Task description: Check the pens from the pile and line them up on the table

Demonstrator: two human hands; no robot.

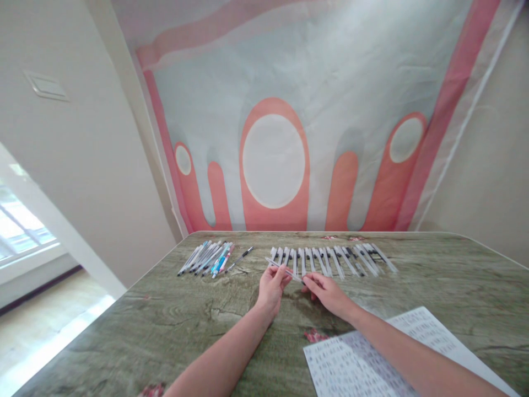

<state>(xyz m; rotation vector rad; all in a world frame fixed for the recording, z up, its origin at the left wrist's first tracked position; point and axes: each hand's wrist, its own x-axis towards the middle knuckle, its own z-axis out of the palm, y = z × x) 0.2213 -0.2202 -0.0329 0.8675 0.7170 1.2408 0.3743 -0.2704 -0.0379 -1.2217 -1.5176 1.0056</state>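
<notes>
Both of my hands hold one slim, pale pen [293,275] slantwise above the table. My left hand [271,288] is closed around its middle, and its far-left end sticks out past the fingers. At the lower right end, my right hand [324,294] pinches the dark tip. Just behind the hands lies a row of clear pen barrels or caps [328,261] with dark parts, set side by side. To the left rests a bunch of pens [206,258], some with blue or pink bodies. A single black-and-clear pen [239,259] lies between bunch and row.
A sheet of paper [343,364] covered in handwritten-looking characters lies under my right forearm. The wood-patterned table [144,331] reaches back to a wall hanging [273,160] with pink shapes. A window [25,220] is at the left.
</notes>
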